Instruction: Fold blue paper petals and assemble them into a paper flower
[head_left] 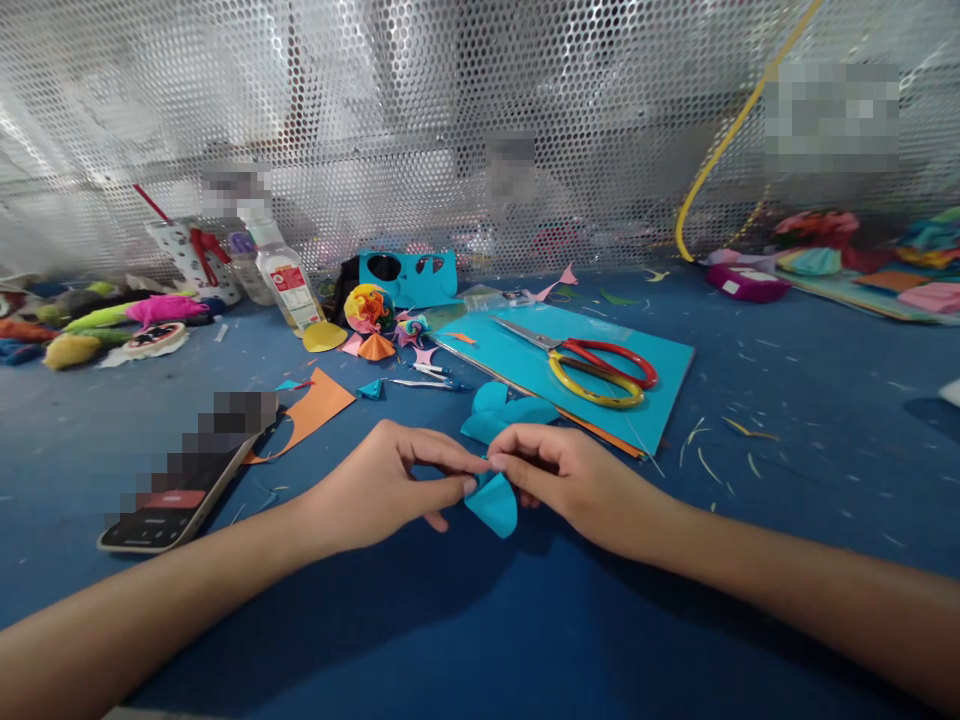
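A folded piece of blue paper [495, 506] hangs between my two hands, a rounded flap of it showing below the fingertips. My left hand [382, 485] pinches its left side between thumb and fingers. With thumb and forefinger, my right hand [574, 480] grips the top right of the same piece; the other fingers are partly hidden behind. Just beyond my fingers, more blue paper pieces [506, 412] with rounded edges lie on the table. Scissors [604, 370] with one red and one yellow handle rest on a stack of blue and orange sheets [671, 365].
On the left lies a phone [187, 490] beside an orange paper offcut [319, 405]. A compass [427, 380], a glue bottle [289, 280] and paper rosettes [369, 308] stand or lie farther back. Behind them rises a perforated metal screen [420, 130]. Paper scraps litter the blue table [787, 530].
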